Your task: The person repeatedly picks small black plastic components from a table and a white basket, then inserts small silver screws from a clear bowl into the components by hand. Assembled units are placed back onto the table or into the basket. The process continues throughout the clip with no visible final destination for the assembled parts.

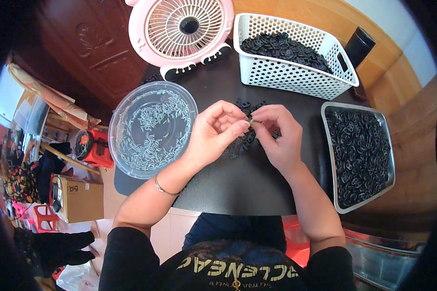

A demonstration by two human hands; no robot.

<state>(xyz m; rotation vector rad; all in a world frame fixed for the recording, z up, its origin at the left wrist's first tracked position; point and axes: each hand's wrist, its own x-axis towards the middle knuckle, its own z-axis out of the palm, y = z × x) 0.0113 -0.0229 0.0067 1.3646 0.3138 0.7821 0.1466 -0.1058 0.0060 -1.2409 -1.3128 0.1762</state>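
My left hand (211, 133) and my right hand (280, 138) meet above the dark table (233, 194), thumbs and fingertips pinched close together. Something tiny seems to be between them, too small and covered to name. Beneath and behind the fingers lies a loose heap of small black parts (237, 149), partly hidden by both hands. To the left of my left hand stands a round clear plastic tub (113, 136) with many short silvery metal pins in it. A metal-rimmed tray (354, 106) full of small black parts with holes lies to the right of my right hand.
At the back, a white perforated basket (286, 80) holds more black parts, beside a pink fan (138, 31). A black cylinder (359, 46) stands behind the basket. On the floor at left are a red stool (100, 148) and a cardboard box (85, 201); another person (22, 182) is farther left.
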